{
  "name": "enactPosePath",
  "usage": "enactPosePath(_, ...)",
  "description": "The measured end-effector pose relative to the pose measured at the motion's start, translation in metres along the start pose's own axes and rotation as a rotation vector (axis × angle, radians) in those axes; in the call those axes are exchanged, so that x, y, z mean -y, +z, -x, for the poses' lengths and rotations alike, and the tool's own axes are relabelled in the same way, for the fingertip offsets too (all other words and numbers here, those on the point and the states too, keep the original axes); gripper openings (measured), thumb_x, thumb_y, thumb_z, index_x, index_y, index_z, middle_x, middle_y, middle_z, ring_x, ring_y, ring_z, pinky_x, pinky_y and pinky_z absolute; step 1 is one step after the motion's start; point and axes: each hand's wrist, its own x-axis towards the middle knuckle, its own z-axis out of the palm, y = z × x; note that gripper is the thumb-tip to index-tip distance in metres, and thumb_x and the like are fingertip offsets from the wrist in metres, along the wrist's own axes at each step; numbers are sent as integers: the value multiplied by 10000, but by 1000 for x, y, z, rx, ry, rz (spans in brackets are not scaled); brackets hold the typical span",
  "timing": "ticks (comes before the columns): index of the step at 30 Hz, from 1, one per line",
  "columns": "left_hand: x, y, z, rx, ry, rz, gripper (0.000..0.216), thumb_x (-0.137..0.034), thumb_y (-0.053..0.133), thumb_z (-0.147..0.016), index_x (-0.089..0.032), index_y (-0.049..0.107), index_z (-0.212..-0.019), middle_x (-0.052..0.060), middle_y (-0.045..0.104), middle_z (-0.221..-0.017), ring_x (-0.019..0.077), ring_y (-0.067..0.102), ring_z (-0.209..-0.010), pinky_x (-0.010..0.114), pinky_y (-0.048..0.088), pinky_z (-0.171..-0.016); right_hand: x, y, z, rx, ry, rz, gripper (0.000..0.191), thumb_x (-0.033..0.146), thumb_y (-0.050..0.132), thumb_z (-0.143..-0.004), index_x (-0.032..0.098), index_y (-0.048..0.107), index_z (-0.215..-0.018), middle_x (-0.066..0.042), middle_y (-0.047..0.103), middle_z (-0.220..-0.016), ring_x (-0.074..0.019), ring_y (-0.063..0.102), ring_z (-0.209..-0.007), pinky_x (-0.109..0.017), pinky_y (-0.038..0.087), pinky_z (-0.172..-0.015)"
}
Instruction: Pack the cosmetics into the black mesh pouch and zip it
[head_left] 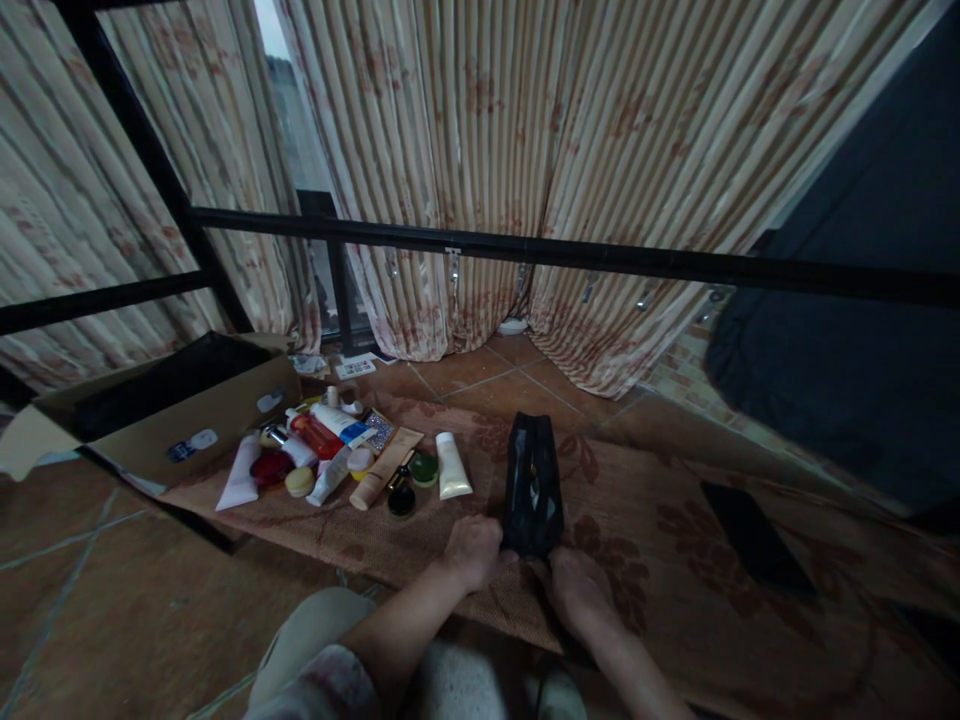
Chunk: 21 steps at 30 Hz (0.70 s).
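Note:
A black pouch stands on the cloth-covered bench, its long side pointing away from me. Its top appears parted, with a paler patch showing inside that I cannot make out. My left hand is closed on the near left corner of the pouch. At the near right corner my right hand grips it too, fingers partly hidden. Left of the pouch lies a cream tube with a white cap. Beside it are a green round jar and a small black round container.
Further left is a pile of cosmetics, with a red bottle, a pink tube and a beige tube. An open cardboard box holds something black. A flat black object lies right. A dark rail crosses behind.

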Motion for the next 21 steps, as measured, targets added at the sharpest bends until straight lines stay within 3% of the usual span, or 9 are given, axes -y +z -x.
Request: enactPosePath(21, 0, 0, -1, 9, -11, 11, 344, -426, 565, -818, -120, 671, -934, 147, 708, -952, 292, 647, -974, 363, 485, -862, 0, -1, 0, 7, 7, 5, 348, 355, 436, -918, 137, 707, -920, -168, 712, -956, -250, 666, -938, -292, 441, -767)
